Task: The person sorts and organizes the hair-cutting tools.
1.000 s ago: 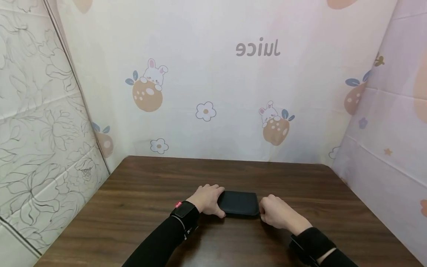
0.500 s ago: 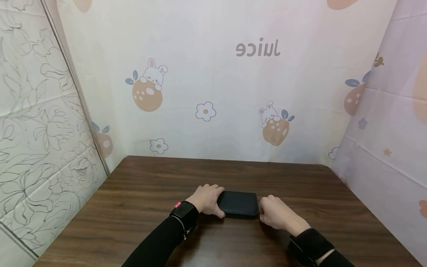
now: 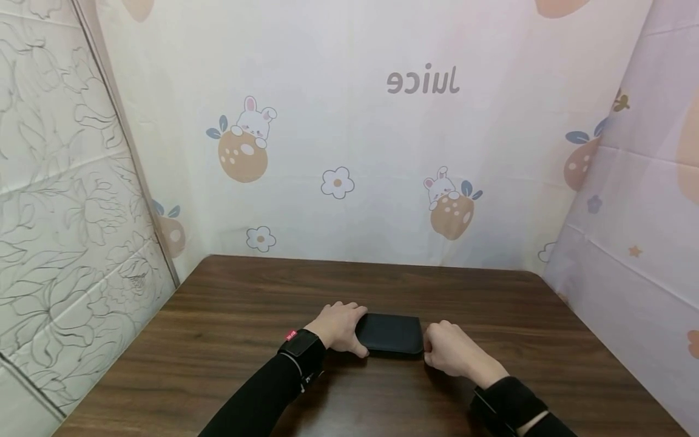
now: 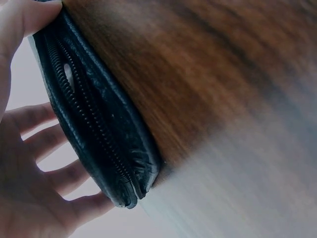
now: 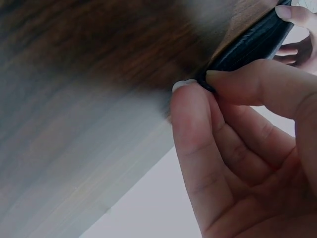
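Observation:
A flat black zip wallet (image 3: 390, 334) lies on the brown table between my hands. My left hand (image 3: 340, 328) holds its left end, thumb on the near edge and fingers along the far side. In the left wrist view, two rows of zip teeth (image 4: 86, 116) run along the wallet's edge, standing apart with a small pale spot between them. My right hand (image 3: 450, 347) is at the right end. In the right wrist view, its thumb and forefinger pinch the wallet's near corner (image 5: 210, 83); the fingertips hide what exactly lies between them.
The dark wood-grain table (image 3: 246, 303) extends around the wallet. Behind it hangs a pale printed curtain (image 3: 338, 121), with more patterned cloth on the left (image 3: 65, 212) and right (image 3: 639, 230). Both wrists wear black straps.
Both hands and the wallet stay almost in place. Only a slight shift of the head view shows.

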Motion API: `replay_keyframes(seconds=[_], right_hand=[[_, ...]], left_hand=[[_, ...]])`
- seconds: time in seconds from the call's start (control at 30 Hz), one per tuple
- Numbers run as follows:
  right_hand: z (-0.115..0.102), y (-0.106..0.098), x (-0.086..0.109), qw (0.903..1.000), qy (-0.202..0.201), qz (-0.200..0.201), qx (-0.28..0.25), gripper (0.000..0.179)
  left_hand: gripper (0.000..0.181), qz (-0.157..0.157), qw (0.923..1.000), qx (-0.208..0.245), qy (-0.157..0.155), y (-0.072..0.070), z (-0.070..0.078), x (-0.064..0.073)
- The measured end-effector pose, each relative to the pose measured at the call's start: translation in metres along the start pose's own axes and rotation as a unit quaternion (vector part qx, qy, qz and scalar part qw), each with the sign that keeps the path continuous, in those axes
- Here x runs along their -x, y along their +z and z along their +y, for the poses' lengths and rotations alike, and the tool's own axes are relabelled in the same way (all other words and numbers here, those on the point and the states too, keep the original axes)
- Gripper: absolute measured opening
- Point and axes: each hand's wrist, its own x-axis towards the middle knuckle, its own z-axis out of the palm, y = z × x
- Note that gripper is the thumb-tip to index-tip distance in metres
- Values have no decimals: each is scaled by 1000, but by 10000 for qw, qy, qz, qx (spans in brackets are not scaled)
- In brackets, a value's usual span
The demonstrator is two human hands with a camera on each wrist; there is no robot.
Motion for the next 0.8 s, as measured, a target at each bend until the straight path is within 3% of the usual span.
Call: replay_keyframes(seconds=[0.33, 0.8], right_hand=[[-3, 0, 1, 9998, 169, 44, 14, 25], [-5, 1, 3, 9998, 164, 70, -85, 18]], left_hand=[[87, 6, 10000, 28, 0, -1, -1, -1], [88, -9, 10000, -69, -5, -1, 0, -2]])
